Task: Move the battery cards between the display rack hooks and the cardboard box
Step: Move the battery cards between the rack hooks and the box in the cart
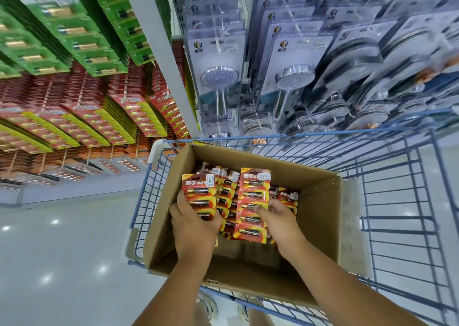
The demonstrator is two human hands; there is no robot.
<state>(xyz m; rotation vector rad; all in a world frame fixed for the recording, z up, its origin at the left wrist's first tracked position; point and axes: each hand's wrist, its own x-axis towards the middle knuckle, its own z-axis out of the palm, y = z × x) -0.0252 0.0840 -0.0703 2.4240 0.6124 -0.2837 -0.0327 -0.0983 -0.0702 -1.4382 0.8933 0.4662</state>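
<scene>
The battery cards [238,201], red and yellow blister packs with cells showing through, lie heaped in overlapping rows in the far half of the cardboard box [320,216], whose near half shows bare floor. The left hand [195,226] grips a small stack of cards at its lower end, thumb on the top card's face and fingers curled beneath, the stack tilted up clear of the heap. The right hand [278,216] is curled down onto the long strip of cards in the middle row, thumb pressing its face; whether its fingers have closed under the strip or only rest on it is hard to tell, as they are hidden. This looks like the pick-up step at the box, gathering cards for hanging. The next move would call for lifting the stack out over the box wall, squaring the cards so their hang holes line up, and threading them onto a free hook among the red battery packs on the display rack [104,117] up to the left. The box sits in a blue wire shopping trolley [397,201], with packaged shower heads [218,77] hanging just beyond it.
</scene>
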